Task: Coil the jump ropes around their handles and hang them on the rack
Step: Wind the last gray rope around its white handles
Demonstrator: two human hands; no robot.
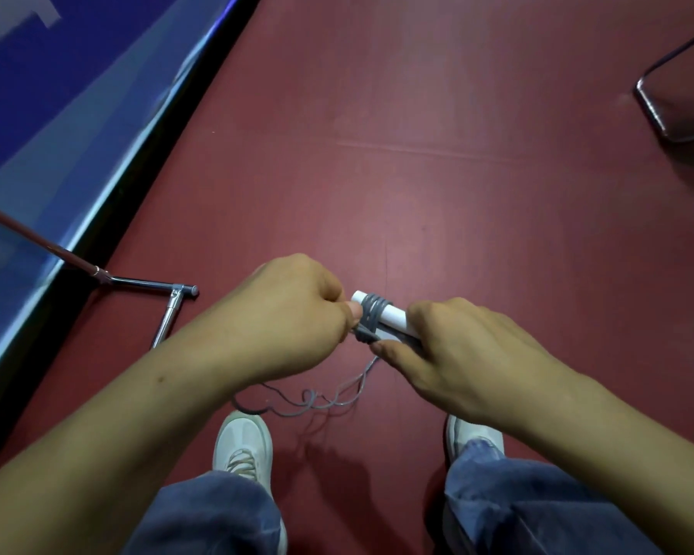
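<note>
My right hand (469, 354) covers most of the white handle (393, 315); only the wrapped end shows, and I can't tell if a second handle sits under it. My left hand (293, 314) has its fingers curled under, hiding where they pinch the grey rope (373, 314). The rope's loose tail goes behind my left forearm, end unseen. The metal stand base (168, 314) is cut by my arm, with its pole off the left edge. The dark framed object (674, 114) at top right is cropped. The blue panel (57, 94) is blurred.

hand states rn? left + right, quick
Left hand: closed, pinching the thin grey jump-rope cord at the coil.
Right hand: closed, gripping the white cylindrical handle.
</note>
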